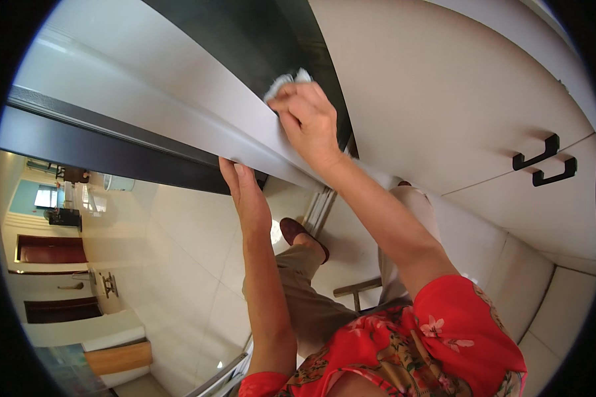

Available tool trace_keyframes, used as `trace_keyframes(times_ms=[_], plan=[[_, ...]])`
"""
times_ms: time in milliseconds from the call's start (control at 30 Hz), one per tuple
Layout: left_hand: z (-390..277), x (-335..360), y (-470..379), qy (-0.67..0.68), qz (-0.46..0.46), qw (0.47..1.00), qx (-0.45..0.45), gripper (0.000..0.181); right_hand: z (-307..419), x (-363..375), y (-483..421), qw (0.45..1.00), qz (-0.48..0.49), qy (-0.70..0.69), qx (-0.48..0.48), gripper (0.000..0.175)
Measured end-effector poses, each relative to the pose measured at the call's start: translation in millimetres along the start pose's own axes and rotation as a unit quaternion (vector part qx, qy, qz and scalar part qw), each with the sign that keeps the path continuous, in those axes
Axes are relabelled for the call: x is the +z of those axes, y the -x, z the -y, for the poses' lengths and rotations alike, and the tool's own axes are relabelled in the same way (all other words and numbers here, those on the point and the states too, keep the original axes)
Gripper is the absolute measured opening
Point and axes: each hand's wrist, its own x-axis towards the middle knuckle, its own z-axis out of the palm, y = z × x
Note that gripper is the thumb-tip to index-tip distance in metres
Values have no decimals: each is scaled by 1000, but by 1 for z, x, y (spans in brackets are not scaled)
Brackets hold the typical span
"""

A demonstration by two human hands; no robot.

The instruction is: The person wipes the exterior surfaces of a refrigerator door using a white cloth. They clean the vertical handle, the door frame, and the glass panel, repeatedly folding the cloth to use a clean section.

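My right hand pinches a crumpled white cloth against the edge of a pale, silvery door panel, where it meets a dark, smooth surface. Lower down, my left hand grips the panel's near edge beside its dark trim. Part of a finger is hidden behind that edge, and a thumb or fingertip shows in front.
White cabinet doors with black handles rise on the right. A sliding-door track crosses the tiled floor by my foot. Below me is part of a wooden stool. A room with brown doors extends left.
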Motion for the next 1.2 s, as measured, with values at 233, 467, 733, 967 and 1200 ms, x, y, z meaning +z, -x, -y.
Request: trace_keyframes(times_ms=[233, 467, 733, 967, 1200], plan=[[2, -1, -1, -5, -2, 1000, 3, 73, -1, -1, -2, 999, 26, -5, 23, 23], [1, 0, -2, -9, 0, 1000, 2, 74, 4, 1, -5, 1000, -3, -9, 25, 26], [2, 0, -1, -25, -9, 1000, 5, 71, 0, 8, -14, 999, -29, -3, -22, 25], [3, 0, 0, -10, -22, 1000, -3, 68, -9, -11, 21, 992, 76, 9, 103, 19], [8, -7, -3, -2, -10, 1000, 8, 64, -22, 10, 1, 884, -77, -109, 449, 14]])
